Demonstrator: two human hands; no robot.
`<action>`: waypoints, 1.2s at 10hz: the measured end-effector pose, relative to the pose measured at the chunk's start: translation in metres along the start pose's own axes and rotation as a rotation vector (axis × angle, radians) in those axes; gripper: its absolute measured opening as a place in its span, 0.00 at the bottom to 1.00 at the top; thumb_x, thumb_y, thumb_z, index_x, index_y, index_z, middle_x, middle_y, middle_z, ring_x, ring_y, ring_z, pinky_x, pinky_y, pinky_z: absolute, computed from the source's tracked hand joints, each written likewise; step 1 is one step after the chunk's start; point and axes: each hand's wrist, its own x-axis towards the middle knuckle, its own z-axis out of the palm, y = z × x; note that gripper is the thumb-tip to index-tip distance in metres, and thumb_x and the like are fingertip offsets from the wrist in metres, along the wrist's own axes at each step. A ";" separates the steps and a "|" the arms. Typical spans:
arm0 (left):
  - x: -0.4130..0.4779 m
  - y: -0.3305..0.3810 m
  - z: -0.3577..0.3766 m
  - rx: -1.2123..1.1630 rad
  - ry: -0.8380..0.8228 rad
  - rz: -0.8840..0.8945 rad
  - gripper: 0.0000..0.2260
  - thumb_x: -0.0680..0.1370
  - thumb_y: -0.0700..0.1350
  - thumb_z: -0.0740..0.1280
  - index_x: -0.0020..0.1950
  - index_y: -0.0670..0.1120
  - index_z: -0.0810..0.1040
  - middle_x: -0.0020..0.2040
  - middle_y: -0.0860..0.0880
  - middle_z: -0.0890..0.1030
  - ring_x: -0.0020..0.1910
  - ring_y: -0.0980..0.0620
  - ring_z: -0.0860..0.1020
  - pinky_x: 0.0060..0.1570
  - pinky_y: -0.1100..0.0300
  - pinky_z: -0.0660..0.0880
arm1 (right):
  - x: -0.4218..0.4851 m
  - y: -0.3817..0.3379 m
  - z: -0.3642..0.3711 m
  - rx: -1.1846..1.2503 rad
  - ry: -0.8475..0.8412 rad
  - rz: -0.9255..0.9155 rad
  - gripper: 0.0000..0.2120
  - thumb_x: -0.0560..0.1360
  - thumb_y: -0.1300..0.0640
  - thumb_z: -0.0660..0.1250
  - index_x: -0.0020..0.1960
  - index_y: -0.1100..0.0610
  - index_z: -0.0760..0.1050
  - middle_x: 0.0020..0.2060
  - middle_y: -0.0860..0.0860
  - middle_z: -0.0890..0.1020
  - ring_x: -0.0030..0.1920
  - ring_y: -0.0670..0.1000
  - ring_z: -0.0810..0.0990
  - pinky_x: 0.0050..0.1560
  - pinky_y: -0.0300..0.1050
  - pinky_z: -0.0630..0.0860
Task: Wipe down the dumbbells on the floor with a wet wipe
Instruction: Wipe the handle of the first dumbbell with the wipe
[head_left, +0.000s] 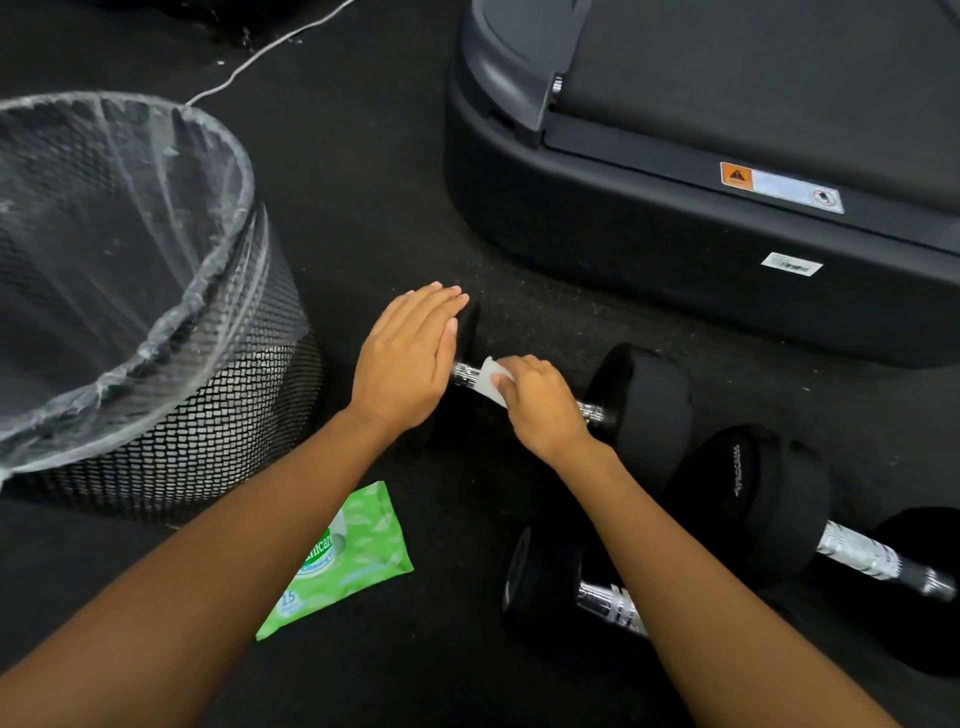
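Seen from the head view, the job looks to be in its early part. The dumbbell (647, 400) just right of the bin (208, 415) is being wiped on its metal handle. A second dumbbell (769, 499) and a third dumbbell (540, 582) lie farther from the bin, nobody touching them; whether they are already clean I cannot tell.

The left hand (405, 358) lies flat, fingers (441, 306) straight, on the dumbbell's end nearest the bin, steadying it. The right hand (540, 405) has its fingers curled over the wet wipe (491, 376), pressing it round the handle, with a white corner poking out toward the bin. The green wipes pack (348, 556) lies on the floor by the bin's foot.
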 end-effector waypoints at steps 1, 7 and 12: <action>0.000 0.000 0.001 0.004 0.007 0.002 0.18 0.80 0.44 0.52 0.64 0.40 0.75 0.62 0.45 0.77 0.65 0.49 0.71 0.68 0.59 0.57 | -0.002 -0.001 -0.001 -0.031 0.006 -0.030 0.16 0.80 0.58 0.58 0.66 0.60 0.70 0.59 0.56 0.76 0.60 0.54 0.72 0.64 0.45 0.64; -0.001 0.001 -0.001 0.007 -0.008 0.000 0.18 0.80 0.44 0.52 0.64 0.40 0.74 0.62 0.44 0.77 0.66 0.48 0.71 0.68 0.60 0.57 | -0.012 -0.004 -0.004 -0.022 -0.011 -0.126 0.23 0.76 0.65 0.62 0.70 0.58 0.65 0.66 0.53 0.72 0.67 0.50 0.67 0.71 0.39 0.48; -0.002 0.000 0.001 -0.003 0.011 0.007 0.18 0.80 0.44 0.52 0.64 0.40 0.74 0.62 0.44 0.77 0.65 0.48 0.71 0.68 0.59 0.58 | -0.005 -0.006 0.006 -0.048 0.023 -0.128 0.20 0.78 0.60 0.60 0.69 0.60 0.66 0.64 0.54 0.73 0.65 0.52 0.69 0.71 0.44 0.53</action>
